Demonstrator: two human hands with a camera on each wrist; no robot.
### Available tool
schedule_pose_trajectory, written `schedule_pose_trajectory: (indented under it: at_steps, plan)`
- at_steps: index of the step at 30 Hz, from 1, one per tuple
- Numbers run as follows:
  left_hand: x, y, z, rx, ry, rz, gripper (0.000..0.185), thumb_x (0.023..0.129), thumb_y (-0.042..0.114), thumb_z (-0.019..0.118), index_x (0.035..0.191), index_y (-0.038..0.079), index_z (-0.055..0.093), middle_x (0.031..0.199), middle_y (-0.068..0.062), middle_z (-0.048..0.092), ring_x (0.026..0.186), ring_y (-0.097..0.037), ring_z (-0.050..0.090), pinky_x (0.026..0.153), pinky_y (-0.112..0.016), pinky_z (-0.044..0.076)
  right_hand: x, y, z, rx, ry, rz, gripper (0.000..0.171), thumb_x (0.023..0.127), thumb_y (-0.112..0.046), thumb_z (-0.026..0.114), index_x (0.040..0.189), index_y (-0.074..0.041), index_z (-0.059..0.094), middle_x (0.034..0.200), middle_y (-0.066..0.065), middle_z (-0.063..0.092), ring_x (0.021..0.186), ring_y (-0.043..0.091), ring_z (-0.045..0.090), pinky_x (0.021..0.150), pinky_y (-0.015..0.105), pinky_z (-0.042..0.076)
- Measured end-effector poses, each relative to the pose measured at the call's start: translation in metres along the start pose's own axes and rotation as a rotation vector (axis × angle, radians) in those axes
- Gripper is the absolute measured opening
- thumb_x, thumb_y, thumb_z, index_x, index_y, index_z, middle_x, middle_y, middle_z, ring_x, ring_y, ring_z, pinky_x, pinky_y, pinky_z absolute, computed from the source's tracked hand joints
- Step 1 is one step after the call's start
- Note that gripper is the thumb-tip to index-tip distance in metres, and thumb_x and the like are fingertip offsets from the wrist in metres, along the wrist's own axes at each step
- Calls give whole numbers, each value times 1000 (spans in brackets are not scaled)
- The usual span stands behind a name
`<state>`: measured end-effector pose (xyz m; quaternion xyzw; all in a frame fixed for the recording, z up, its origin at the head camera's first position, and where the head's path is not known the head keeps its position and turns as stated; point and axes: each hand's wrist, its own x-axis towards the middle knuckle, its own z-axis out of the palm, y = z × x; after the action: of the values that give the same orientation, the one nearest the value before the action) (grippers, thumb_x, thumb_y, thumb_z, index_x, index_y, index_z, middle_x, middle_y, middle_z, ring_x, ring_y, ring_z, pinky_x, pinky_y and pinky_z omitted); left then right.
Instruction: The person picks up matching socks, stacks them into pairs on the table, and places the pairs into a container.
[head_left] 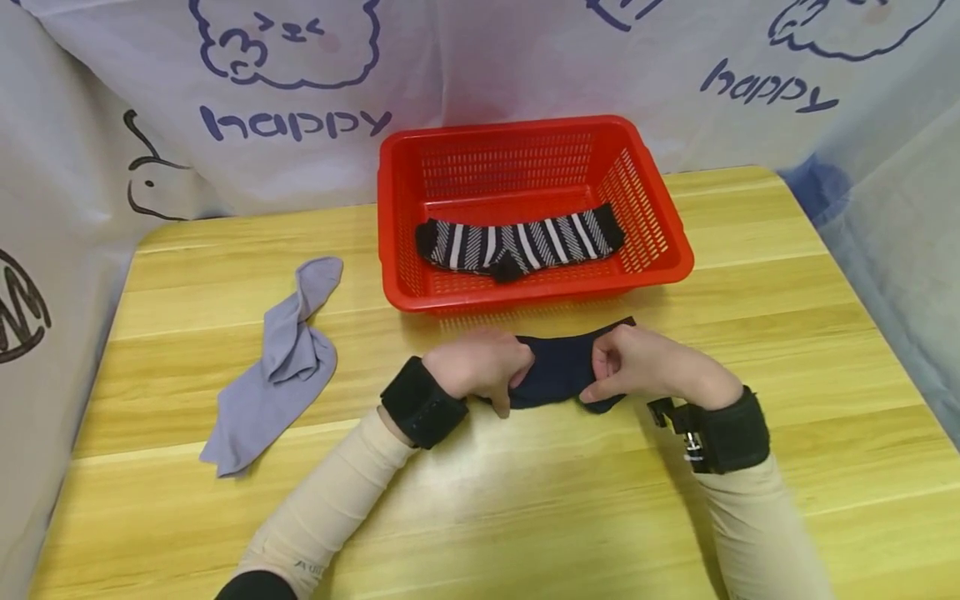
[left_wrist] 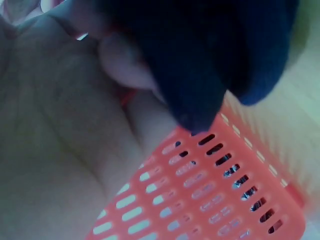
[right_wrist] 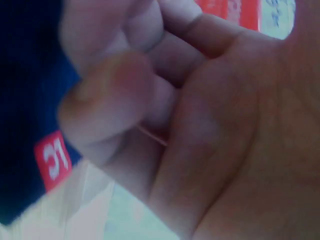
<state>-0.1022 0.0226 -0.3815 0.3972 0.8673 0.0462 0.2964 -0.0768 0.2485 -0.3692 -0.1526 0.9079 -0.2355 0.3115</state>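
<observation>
A navy sock (head_left: 557,367) stretches sideways between both hands, just in front of the red basket (head_left: 480,300). My left hand (head_left: 483,364) grips its left end, thumb pointing down, slightly blurred. At the right end my right hand (head_left: 651,363) pinches the fabric between thumb and curled fingers. Two dark folds of the sock (left_wrist: 185,75) hang beside the left fingers in the left wrist view. Close to the right thumb, a small red tag (right_wrist: 53,161) with white marking shows on the fabric. The hands cover parts of both ends.
Black-and-white striped socks (head_left: 525,243) lie inside the basket. Crumpled lavender-grey socks (head_left: 273,379) lie on the wooden table (head_left: 525,517) at the left. White cloth (head_left: 480,75) with drawings and writing hangs behind the basket and along the sides.
</observation>
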Motion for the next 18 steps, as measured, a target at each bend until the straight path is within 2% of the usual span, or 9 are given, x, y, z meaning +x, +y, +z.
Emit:
schedule_pose_trajectory:
  at_steps: [4,7,14,18]
  plan:
    - [1,2,1,19,-12,5,38,67,13,86,64,21,49,67,6,51,67,-14,51,59,-25,35,2,-13,8,-114,-41,60,32,76,-35,83,66,-16,59,62,-6,53,61,11,50,58,26,38]
    - [1,1,1,9,-7,20,39,69,13,86,62,21,48,66,7,49,67,-13,51,59,-24,34,3,-17,12,-174,-34,71,30,78,-33,81,64,-17,59,60,-7,52,60,11,50,58,25,37]
    - [-3,-1,-3,-34,-15,22,39,73,22,87,66,20,48,71,5,50,71,-13,52,64,-23,37,1,-18,10,-184,-9,60,21,78,-20,76,66,-17,60,61,-6,52,60,11,50,60,25,37]
    - [-4,0,-4,-20,-29,9,36,70,23,88,64,21,52,68,7,53,68,-13,55,61,-24,38,1,-19,11,-182,-27,62,23,77,-23,79,65,-17,61,60,-6,53,60,11,50,59,25,37]
